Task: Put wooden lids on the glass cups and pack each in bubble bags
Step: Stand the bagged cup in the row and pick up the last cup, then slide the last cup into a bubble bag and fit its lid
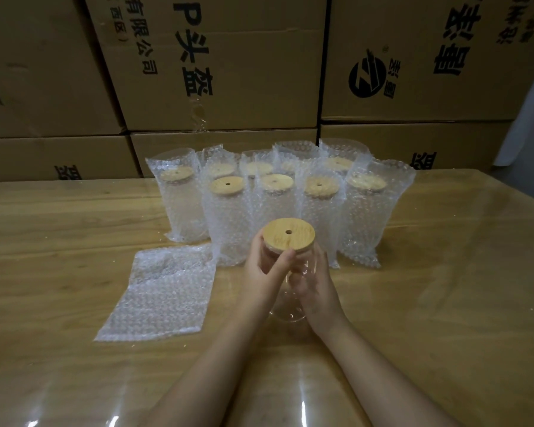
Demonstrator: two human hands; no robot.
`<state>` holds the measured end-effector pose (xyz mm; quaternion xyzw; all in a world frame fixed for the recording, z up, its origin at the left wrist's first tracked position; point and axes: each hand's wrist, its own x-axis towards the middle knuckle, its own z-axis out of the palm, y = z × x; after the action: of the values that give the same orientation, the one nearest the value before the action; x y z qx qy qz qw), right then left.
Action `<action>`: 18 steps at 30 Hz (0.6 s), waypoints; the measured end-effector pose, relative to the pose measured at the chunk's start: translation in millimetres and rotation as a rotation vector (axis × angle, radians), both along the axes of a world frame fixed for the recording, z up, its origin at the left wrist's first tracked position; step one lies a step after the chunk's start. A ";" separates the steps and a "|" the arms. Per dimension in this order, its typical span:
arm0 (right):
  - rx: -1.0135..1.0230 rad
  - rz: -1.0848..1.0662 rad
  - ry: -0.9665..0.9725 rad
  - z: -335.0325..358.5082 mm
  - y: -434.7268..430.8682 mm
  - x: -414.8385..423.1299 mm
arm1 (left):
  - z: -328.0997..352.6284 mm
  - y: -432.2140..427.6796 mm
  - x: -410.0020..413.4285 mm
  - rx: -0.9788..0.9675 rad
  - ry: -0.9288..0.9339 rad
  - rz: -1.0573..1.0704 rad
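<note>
A clear glass cup (285, 306) stands on the wooden table in front of me, capped by a round wooden lid (288, 235) with a small hole. My left hand (264, 266) grips the cup near its top, thumb touching the lid's near edge. My right hand (316, 283) wraps the cup's right side. An empty bubble bag (164, 291) lies flat to the left of the cup. Behind the cup stand several lidded cups in bubble bags (228, 217), in two rows.
The wooden table (444, 272) has a shiny clear cover that reflects light near its front edge. Stacked cardboard boxes (216, 63) with black print form a wall just behind the packed cups.
</note>
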<state>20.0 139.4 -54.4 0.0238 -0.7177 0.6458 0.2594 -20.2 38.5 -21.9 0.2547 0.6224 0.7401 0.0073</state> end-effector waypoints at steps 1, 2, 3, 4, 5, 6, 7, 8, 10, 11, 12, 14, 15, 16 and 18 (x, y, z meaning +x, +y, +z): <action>-0.019 -0.008 -0.001 0.8 -0.6 0.2 | -5.5 -0.7 1.9 0.004 -0.015 -0.017; -0.031 -0.016 -0.001 1.1 -1.0 -0.1 | -10.3 -3.6 2.5 -0.016 -0.015 -0.055; -0.035 -0.021 0.005 0.2 -1.2 0.0 | -14.2 -9.5 2.4 -0.061 0.003 -0.098; -0.032 -0.026 0.008 -1.7 -1.4 -0.3 | -16.2 -17.8 0.8 -0.119 0.007 -0.113; -0.034 -0.028 0.003 -3.5 -1.2 -0.6 | -16.3 -27.4 -2.3 -0.164 -0.010 -0.080; -0.049 -0.030 -0.008 -4.4 -1.4 -0.8 | -15.5 -37.6 -6.6 -0.202 -0.024 0.022; -0.084 -0.037 -0.019 -3.9 -1.4 -0.9 | -14.9 -48.1 -12.6 -0.253 -0.007 0.176; -0.143 -0.049 -0.026 -3.0 -0.5 -1.7 | -14.0 -59.6 -20.3 -0.358 0.049 0.365; -0.313 -0.068 -0.042 -0.9 4.2 -5.0 | -11.5 -80.8 -34.8 -0.797 0.190 0.681; -0.388 -0.078 -0.049 0.5 7.0 -6.5 | -12.2 -87.9 -39.9 -1.050 0.218 0.723; -0.433 -0.089 -0.054 1.7 9.9 -7.6 | -13.7 -92.2 -43.5 -1.270 0.200 0.688; -0.455 -0.100 -0.064 3.6 11.9 -7.7 | -14.7 -93.7 -44.6 -1.503 0.152 0.582; -0.452 -0.102 -0.070 4.3 11.1 -7.6 | -14.8 -93.3 -43.9 -1.553 0.151 0.553; -0.444 -0.099 -0.079 3.9 10.1 -7.3 | -13.7 -92.3 -43.6 -1.579 0.168 0.541; -0.430 -0.082 -0.103 3.2 8.7 -7.5 | -8.0 -89.2 -44.2 -1.624 0.221 0.559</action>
<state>12.5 148.1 -51.2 -0.0942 -0.5764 0.7732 0.2473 -64.4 -50.7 -29.9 0.0788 0.9952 0.0121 -0.0560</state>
